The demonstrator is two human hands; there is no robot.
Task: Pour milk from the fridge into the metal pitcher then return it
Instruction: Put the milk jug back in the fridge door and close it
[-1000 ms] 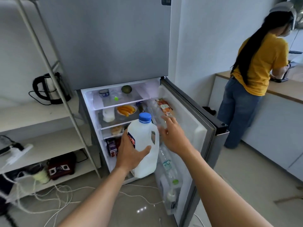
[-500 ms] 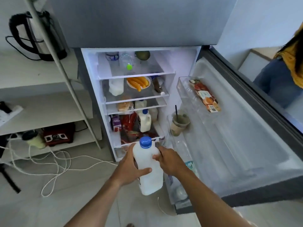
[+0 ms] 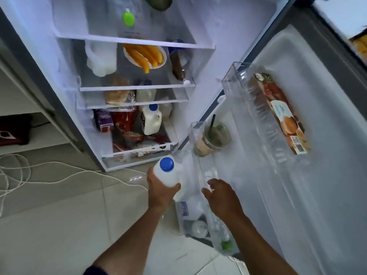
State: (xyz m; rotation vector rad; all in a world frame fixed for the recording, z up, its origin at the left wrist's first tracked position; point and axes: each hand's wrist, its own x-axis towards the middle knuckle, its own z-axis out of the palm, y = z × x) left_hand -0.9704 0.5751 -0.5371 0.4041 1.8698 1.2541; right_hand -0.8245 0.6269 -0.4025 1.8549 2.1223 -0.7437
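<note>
Step in hand, as I judge it: either the milk going back into the fridge (image 3: 234,62) or just coming out. No metal pitcher is in view, so which one cannot be settled from this view.

Your left hand (image 3: 161,187) wraps the milk bottle (image 3: 172,175) around its body, thumb across the front, blue cap (image 3: 166,164) on and pointing up. The bottle sits upright, just above and beside the near end of the lower door bin (image 3: 195,155). Whether its base touches the bin cannot be told; your hand hides it.

Your right hand (image 3: 222,197) is empty, fingers loosely spread, hovering over that same bin and apart from the bottle.

In the bin: an iced drink cup (image 3: 212,138) with a straw at the far end, clear bottles (image 3: 198,221) low at the near end. A second milk bottle (image 3: 151,121) stands on the bottom shelf inside.

If returning: the next move calls for lowering the bottle straight down into the free gap between cup and clear bottles, keeping it upright. Your right hand is placed to steady the bin or nudge its contents aside. Then release, and swing the door (image 3: 297,175) shut.
</note>
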